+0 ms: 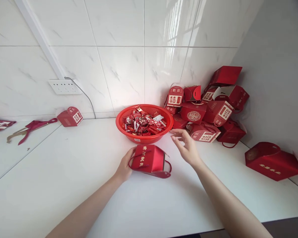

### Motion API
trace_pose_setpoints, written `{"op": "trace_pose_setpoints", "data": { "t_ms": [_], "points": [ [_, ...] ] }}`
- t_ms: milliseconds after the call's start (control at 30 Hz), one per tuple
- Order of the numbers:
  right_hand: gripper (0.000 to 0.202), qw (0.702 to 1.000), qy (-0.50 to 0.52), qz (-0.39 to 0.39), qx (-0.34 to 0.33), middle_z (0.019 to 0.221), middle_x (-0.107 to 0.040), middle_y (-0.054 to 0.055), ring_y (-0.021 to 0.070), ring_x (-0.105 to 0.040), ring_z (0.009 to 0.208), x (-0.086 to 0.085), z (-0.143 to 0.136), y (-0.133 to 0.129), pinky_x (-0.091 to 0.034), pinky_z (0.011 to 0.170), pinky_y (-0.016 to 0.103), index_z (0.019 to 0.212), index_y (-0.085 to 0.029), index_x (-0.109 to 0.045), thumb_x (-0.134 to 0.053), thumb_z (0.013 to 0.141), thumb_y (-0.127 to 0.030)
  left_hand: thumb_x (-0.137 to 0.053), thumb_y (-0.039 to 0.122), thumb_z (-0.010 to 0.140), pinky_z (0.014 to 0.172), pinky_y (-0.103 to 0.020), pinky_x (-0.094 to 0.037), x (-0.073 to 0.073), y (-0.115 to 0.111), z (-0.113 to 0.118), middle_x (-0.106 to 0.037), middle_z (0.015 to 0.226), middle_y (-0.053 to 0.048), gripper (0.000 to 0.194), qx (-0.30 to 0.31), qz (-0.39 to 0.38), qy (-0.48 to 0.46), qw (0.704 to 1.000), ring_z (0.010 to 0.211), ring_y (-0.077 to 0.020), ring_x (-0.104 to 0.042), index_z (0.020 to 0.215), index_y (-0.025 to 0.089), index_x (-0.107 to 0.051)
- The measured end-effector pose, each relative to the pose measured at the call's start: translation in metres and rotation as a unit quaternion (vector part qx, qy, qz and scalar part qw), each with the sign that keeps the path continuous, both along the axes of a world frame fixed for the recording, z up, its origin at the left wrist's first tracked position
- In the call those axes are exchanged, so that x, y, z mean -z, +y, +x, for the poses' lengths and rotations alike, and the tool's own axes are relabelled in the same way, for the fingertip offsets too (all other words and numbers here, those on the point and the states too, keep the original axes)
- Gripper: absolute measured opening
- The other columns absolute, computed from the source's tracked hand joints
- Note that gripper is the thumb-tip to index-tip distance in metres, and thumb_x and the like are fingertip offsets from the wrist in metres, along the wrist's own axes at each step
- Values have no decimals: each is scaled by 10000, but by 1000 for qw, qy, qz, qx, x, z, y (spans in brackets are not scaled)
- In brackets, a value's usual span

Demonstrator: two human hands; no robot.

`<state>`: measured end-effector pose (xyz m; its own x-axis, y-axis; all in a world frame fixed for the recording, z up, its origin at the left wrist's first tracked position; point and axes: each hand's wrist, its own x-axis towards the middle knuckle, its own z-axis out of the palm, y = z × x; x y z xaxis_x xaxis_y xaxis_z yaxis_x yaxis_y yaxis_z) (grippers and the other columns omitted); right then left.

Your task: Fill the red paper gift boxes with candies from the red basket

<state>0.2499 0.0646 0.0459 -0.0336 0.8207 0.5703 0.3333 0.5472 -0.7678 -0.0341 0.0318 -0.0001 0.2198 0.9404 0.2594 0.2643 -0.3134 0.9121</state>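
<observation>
Gripping the red carton (149, 160) by its left end, the person's left hand (125, 167) holds it tilted over the front of the bench (64, 201), fingers partly hidden behind the cardboard, the forearm slanting up from the lower left. Gold characters mark the carton's upper face, a flap juts out at its lower right and a cord loop shows beside it. The right hand (187, 147) is bare of any visible object, its thumb and forefinger a little apart and pointing left, just beside the rim of the red plastic basket (119, 123); whether they touch it cannot be told. Wrapped sweets (144, 123) fill the basket, just behind the carton. Farther right, stacked boxes (194, 112) lean by the wall, with a larger box (273, 167) nearer; at far left sit a small box (69, 119) and a ribbon (36, 125).
</observation>
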Motion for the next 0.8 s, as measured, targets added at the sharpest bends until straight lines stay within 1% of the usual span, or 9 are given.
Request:
{"op": "trace_pose_setpoints", "data": {
  "t_ms": [100,167,233,333,367,433,533,667,800],
  "points": [
    [266,997,-38,22,-66,1182,-622,105,219,-623,1031,17,-9,-16,-523,865,381,1222,-214,-558,-501,1009,-362,-348,456,1023,1080,-467,-413,-5,-11,-5,-578,1347,-116,423,-91,9,-35,995,1264,-275,-545,1337,215,-496],
    [331,985,-100,48,-135,1252,-591,127,244,-581,1133,23,-13,-24,-499,939,420,1299,-211,-518,-481,1016,-379,-297,451,1034,1099,-479,-385,-11,-16,-9,-553,1364,-121,436,-113,72,-16,991,1289,-274,-516,1337,213,-503],
    [428,961,-175,82,-196,1338,-550,150,275,-529,1219,25,-18,-29,-454,1010,468,1364,-206,-472,-473,1011,-449,-288,521,1015,1103,-498,-381,-18,-22,-11,-507,1403,-137,516,-63,167,26,984,1326,-296,-474,1395,214,-456],
    [559,931,-246,106,-247,1424,-492,169,299,-491,1274,23,-22,-34,-417,1057,501,1428,-199,-412,-466,994,-546,-440,728,873,1156,-580,-301,-28,-33,-10,-379,1521,-160,782,89,271,181,941,1404,-384,-365,1470,226,-393],
    [563,929,-251,102,-252,1443,-476,169,298,-481,1289,23,-23,-35,-418,1063,496,1438,-200,-397,-468,995,-539,-509,727,841,1171,-598,-270,-31,-36,-8,-302,1573,-160,821,112,274,237,925,1433,-407,-315,1484,231,-383],
    [513,936,-237,72,-248,1472,-445,160,275,-500,1278,24,-23,-36,-457,1038,453,1445,-213,-377,-476,1009,-465,-594,626,855,1188,-594,-255,-37,-41,-5,-164,1636,-145,796,108,241,320,910,1479,-413,-227,1508,239,-354],
    [468,955,-196,0,-224,1444,-469,138,221,-603,1116,28,-22,-35,-531,931,377,1446,-241,-353,-486,1010,-347,-601,520,901,1191,-535,-309,-41,-40,-6,-132,1651,-129,767,96,182,357,911,1504,-374,-192,1542,234,-289],
    [375,962,-154,-91,-208,1222,-626,80,193,-643,985,36,-24,-30,-556,858,343,1381,-249,-420,-471,1016,-318,-574,508,923,1204,-521,-302,-36,-27,-17,-189,1640,-125,747,111,179,311,927,1503,-360,-213,1549,232,-275],
    [263,970,-70,-135,-188,1158,-650,53,174,-650,939,41,-28,-28,-565,808,305,1250,-244,-536,-443,1033,-358,-498,538,948,1218,-528,-267,-29,-15,-28,-248,1623,-125,694,135,185,234,945,1500,-362,-226,1539,228,-308]
  ]
}}
